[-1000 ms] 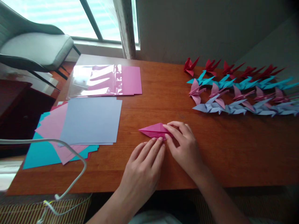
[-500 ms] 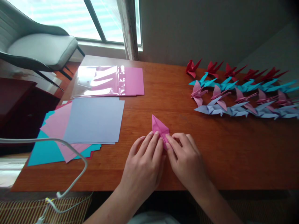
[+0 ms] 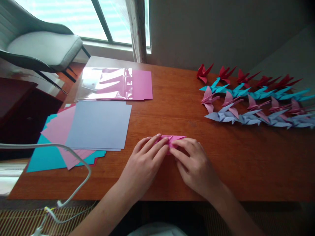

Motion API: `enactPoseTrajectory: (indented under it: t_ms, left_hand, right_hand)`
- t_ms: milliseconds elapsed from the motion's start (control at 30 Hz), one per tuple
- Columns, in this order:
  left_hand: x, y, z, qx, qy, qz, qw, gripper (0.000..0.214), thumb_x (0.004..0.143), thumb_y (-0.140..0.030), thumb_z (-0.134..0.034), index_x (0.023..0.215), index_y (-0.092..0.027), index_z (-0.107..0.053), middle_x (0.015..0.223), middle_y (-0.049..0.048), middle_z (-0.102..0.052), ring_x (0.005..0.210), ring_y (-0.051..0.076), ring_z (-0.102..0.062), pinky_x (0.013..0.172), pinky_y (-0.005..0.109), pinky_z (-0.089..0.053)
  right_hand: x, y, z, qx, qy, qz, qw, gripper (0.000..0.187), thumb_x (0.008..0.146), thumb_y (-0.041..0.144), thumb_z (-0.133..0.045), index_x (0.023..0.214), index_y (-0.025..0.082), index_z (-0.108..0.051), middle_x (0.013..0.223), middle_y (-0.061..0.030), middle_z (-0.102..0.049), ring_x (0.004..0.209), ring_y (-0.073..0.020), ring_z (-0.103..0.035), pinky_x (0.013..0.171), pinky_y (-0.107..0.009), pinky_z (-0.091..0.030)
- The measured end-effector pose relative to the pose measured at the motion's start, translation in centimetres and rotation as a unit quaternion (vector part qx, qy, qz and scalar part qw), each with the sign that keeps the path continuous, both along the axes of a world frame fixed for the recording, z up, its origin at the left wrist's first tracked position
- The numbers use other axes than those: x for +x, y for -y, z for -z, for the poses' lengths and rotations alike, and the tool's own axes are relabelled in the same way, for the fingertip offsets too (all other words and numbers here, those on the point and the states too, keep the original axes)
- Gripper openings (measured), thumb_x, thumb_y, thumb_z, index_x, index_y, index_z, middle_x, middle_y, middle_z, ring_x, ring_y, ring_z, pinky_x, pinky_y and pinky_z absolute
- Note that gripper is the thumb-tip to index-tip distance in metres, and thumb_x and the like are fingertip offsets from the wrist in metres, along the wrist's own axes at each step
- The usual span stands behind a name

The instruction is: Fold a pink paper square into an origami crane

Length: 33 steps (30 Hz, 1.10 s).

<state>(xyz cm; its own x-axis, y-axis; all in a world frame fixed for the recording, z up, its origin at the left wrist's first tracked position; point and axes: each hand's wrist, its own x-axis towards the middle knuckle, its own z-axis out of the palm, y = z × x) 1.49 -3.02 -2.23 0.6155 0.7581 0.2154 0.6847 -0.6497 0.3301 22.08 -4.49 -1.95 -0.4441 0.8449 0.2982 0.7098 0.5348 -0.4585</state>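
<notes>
Wooden and reddish-brown, the table [image 3: 246,164] fills most of your view and carries everything here. On its left lies a fanned stack of paper sheets [image 3: 98,124], a grey-lilac one on top of pink and teal ones, with a clear plastic sleeve [image 3: 108,83] of pink sheets just behind it. Along the far right, rows of folded paper cranes [image 3: 246,108] run in red, teal, pink and lilac, well apart from your hands. Your left hand [image 3: 142,164] and right hand [image 3: 194,164] meet near the front edge at the middle, fingertips touching. Under them sits the small folded pink paper [image 3: 177,137], flat on the table, with only its far edge showing. Neither grip is closed around it: the fingers of both lie stretched out and press down from above. To crease well, as it looks from here, bear down with the pads rather than the nails, line up the edges before you flatten, and run outward from the middle so the layers do not creep.
</notes>
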Motion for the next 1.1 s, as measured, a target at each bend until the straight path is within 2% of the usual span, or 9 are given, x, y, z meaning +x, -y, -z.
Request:
enactPoseTrajectory:
  t_ms: [133, 233, 433, 767, 933, 1100]
  left_hand:
    - [-0.2, -0.7, -0.5, -0.001, 0.007, 0.029, 1.0, 0.038, 0.106, -0.022, -0.034, 0.131, -0.014, -0.061, 0.147, 0.0039, -0.058, 0.139, 0.025, -0.049, 0.112, 0.043, -0.041]
    - [-0.2, -0.7, -0.8, 0.035, 0.02, 0.028, 0.999, 0.036, 0.106, -0.02, -0.035, 0.128, -0.013, -0.063, 0.143, 0.0067, -0.061, 0.135, 0.025, -0.053, 0.111, 0.042, -0.043]
    - [-0.5, 0.6, -0.8, 0.114, 0.073, 0.028, 0.99, 0.03, 0.103, -0.013, -0.042, 0.114, -0.01, -0.069, 0.125, 0.0109, -0.072, 0.119, 0.024, -0.065, 0.102, 0.037, -0.051]
    - [-0.1, 0.2, -0.9, 0.099, 0.072, 0.017, 0.992, 0.027, 0.101, -0.013, -0.046, 0.105, -0.014, -0.073, 0.11, 0.0074, -0.077, 0.103, 0.022, -0.07, 0.092, 0.035, -0.056]
    - [0.0, -0.1, -1.0, 0.094, 0.068, 0.02, 0.993, 0.028, 0.101, -0.013, -0.044, 0.106, -0.013, -0.072, 0.109, 0.0079, -0.076, 0.104, 0.023, -0.069, 0.091, 0.035, -0.055]
    - [0.0, -0.3, -0.9, 0.087, 0.065, 0.021, 0.994, 0.03, 0.103, -0.016, -0.042, 0.106, -0.013, -0.072, 0.109, 0.0087, -0.075, 0.103, 0.022, -0.068, 0.089, 0.034, -0.055]
  right_hand:
    - [0.9, -0.7, 0.3, 0.03, 0.009, -0.015, 0.999, 0.026, 0.093, 0.006, -0.059, 0.115, 0.016, -0.069, 0.119, -0.0112, -0.07, 0.113, -0.027, -0.06, 0.096, -0.046, -0.049]
    - [0.7, -0.7, 0.5, 0.049, 0.008, -0.007, 0.999, 0.02, 0.093, 0.009, -0.061, 0.109, 0.016, -0.071, 0.114, -0.0107, -0.072, 0.107, -0.0261, -0.063, 0.092, -0.045, -0.05]
    - [0.6, -0.7, 0.4, 0.037, 0.007, -0.011, 0.999, 0.021, 0.094, 0.013, -0.063, 0.112, 0.018, -0.07, 0.115, -0.0103, -0.072, 0.108, -0.0254, -0.063, 0.092, -0.041, -0.052]
    - [0.5, -0.5, 0.0, 0.017, 0.022, -0.009, 1.0, 0.019, 0.095, 0.017, -0.061, 0.111, 0.019, -0.071, 0.108, -0.01, -0.072, 0.101, -0.023, -0.065, 0.089, -0.04, -0.053]
    - [0.6, -0.7, 0.1, 0.017, 0.015, -0.016, 1.0, 0.023, 0.095, 0.014, -0.061, 0.114, 0.02, -0.071, 0.106, -0.0091, -0.073, 0.097, -0.0213, -0.065, 0.085, -0.037, -0.054]
    - [0.6, -0.7, 0.2, 0.032, -0.008, -0.033, 0.999, 0.019, 0.096, 0.01, -0.058, 0.106, 0.017, -0.072, 0.103, -0.009, -0.073, 0.096, -0.0208, -0.064, 0.083, -0.036, -0.054]
